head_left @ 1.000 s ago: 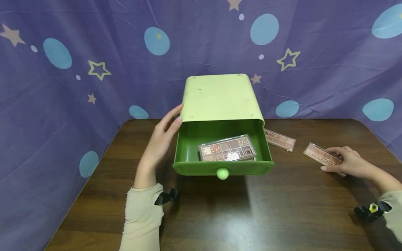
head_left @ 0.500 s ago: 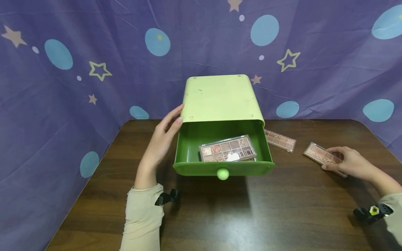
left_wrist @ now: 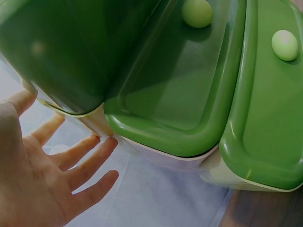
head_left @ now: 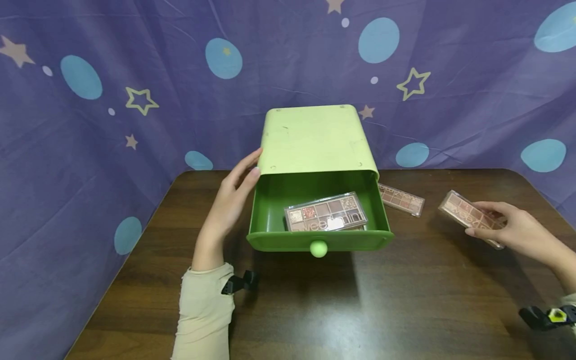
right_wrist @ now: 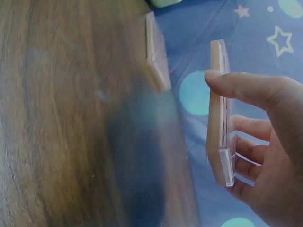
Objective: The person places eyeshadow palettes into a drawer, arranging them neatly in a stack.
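Saw right hand (head_left: pixel 517 227) pinching an eyeshadow palette (head_left: pixel 465 211) between thumb and fingers, tilted and clear of the table (head_left: pixel 405 310), inward of its right edge and short of the far right corner. Found left hand (head_left: pixel 225 205) spread wide, with fingertips against the left side of a light green drawer cabinet (head_left: pixel 317 140), near the far edge and roughly midway between the far corners. Noted top drawer (head_left: pixel 274 243) pulled out toward the near edge, with a second palette (head_left: pixel 326 215) lying tilted inside. In left wrist view, counted two lower drawers (left_wrist: pixel 265 104), each with a round knob. Located third palette (head_left: pixel 400 200) on the table just right of the cabinet, partly hidden by it. Recorded purple curtain (head_left: pixel 292 55) beyond the far edge.
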Demonstrator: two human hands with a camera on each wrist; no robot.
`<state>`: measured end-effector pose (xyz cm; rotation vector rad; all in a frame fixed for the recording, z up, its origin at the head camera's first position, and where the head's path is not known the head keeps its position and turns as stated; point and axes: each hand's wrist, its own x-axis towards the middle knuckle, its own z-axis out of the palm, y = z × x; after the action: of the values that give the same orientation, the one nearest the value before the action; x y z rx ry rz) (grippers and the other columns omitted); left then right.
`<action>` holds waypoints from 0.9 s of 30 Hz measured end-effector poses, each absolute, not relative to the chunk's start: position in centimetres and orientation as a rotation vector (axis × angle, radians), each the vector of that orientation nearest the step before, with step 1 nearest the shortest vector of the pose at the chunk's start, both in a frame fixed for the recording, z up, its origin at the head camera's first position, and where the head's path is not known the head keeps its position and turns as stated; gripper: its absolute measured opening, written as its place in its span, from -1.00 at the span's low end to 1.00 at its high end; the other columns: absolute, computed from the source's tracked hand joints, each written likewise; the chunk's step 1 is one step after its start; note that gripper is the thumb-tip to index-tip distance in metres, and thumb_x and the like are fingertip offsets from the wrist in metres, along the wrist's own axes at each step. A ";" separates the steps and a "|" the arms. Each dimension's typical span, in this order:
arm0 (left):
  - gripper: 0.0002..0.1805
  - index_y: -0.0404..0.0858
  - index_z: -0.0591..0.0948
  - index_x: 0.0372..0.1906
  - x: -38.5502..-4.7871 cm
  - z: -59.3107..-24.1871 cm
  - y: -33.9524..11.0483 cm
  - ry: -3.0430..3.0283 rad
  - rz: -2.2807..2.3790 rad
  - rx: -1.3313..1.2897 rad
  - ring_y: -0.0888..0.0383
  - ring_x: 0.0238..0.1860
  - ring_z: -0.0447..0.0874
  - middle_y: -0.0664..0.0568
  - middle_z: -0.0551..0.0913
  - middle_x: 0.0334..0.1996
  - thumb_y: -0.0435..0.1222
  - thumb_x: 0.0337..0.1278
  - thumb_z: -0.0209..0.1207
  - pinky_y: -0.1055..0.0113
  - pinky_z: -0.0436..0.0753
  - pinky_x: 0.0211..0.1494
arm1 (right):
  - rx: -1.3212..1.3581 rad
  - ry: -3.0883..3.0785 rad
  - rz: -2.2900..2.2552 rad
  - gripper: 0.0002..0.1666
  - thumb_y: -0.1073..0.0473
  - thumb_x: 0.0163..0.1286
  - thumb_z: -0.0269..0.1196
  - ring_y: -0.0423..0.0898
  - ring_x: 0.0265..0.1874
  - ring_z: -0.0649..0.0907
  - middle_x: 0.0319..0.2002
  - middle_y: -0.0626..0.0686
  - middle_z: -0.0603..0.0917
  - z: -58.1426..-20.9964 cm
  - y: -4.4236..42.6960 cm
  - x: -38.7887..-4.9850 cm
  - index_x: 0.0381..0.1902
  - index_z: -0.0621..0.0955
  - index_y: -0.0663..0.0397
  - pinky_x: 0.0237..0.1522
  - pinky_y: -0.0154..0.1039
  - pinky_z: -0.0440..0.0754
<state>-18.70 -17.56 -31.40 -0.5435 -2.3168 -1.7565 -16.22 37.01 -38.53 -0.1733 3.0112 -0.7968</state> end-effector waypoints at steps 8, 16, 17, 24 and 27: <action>-0.47 -0.02 0.35 0.48 -18.7 -31.4 -17.6 -2.315 -1.764 -0.539 0.16 0.37 0.29 0.05 0.38 0.38 -0.09 0.49 -0.02 0.09 0.30 0.40 | -0.239 3.068 -0.862 -0.07 -0.07 0.19 0.48 -0.03 -0.16 0.52 0.09 0.27 0.50 -36.8 35.8 -14.8 0.42 0.38 0.14 -0.37 -0.20 0.49; -0.47 -0.02 0.35 0.48 -18.7 -31.3 -17.6 -2.315 -1.756 -0.540 0.17 0.38 0.28 0.06 0.38 0.39 -0.09 0.49 -0.02 0.09 0.28 0.41 | -0.316 3.150 -0.952 -0.11 -0.01 0.10 0.55 -0.40 -0.06 0.36 0.11 -0.31 0.43 -35.4 33.6 -13.5 0.39 0.46 -0.26 -0.03 -0.20 0.39; -0.47 -0.02 0.35 0.48 -18.7 -31.3 -17.6 -2.314 -1.757 -0.542 0.17 0.38 0.28 0.05 0.38 0.39 -0.09 0.49 -0.02 0.09 0.29 0.41 | -0.328 3.153 -0.974 -0.12 0.01 0.10 0.55 -0.39 -0.04 0.36 0.10 -0.38 0.41 -35.1 33.3 -13.3 0.39 0.46 -0.28 0.01 -0.07 0.39; -0.47 -0.01 0.35 0.48 -18.8 -31.4 -17.6 -2.320 -1.757 -0.544 0.16 0.39 0.28 0.05 0.37 0.39 -0.09 0.50 -0.03 0.08 0.29 0.41 | -0.475 3.185 -1.122 -0.18 0.20 0.08 0.55 -0.41 0.01 0.39 0.10 -0.40 0.49 -33.7 30.8 -12.6 0.32 0.54 -0.22 -0.11 -0.66 0.22; -0.47 -0.01 0.34 0.48 -18.8 -31.4 -17.6 -2.325 -1.756 -0.544 0.16 0.39 0.27 0.05 0.37 0.39 -0.09 0.50 -0.03 0.08 0.29 0.41 | -0.577 3.183 -1.200 -0.21 0.31 0.07 0.53 -0.41 0.02 0.43 0.10 -0.36 0.53 -33.1 29.9 -12.5 0.29 0.57 -0.13 -0.06 -0.68 0.25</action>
<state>-18.78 -17.61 -31.39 -0.5437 -2.3254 -1.7559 -12.48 29.91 -33.10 -0.5774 3.1830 -1.2000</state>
